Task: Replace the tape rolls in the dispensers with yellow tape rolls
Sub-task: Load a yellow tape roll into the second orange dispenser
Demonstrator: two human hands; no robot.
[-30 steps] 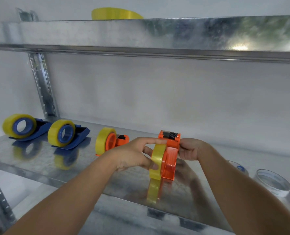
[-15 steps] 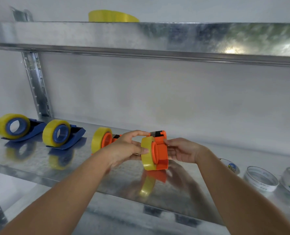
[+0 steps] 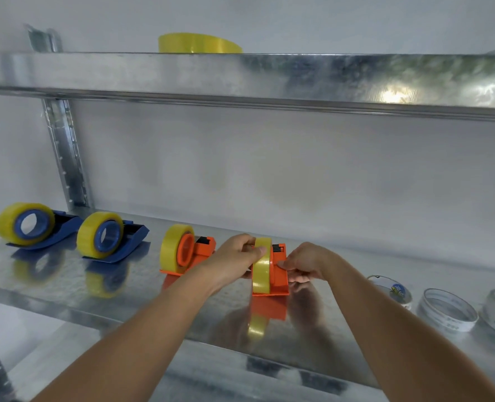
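Hands of a person meet at an orange dispenser (image 3: pixel 279 272) standing on its base on a shiny metal shelf (image 3: pixel 66 288). A yellow roll (image 3: pixel 262 268) is mounted on it, edge-on to the camera. The left hand (image 3: pixel 234 261) curls round the top of the roll, thumb lying across its rim. The right hand (image 3: pixel 305 264) pinches the dispenser's right side below the black cutter; its lower fingers are curled under and partly hidden.

To the left stand three more dispensers, each already carrying yellow tape: a second orange one (image 3: pixel 182 253) just beside the left wrist, then two blue ones (image 3: pixel 107 236) and (image 3: pixel 31 224). Clear rolls (image 3: pixel 446 313) lie flat at the far right. Another yellow roll (image 3: pixel 198 43) rests on the upper shelf.

Judging by looks, the loaded dispenser is light, rigid plastic, and the glossy roll is slick on its outer face. Safest hold is probably the body's flat sides, clear of the toothed cutter; on smooth metal the base could slide if pushed.
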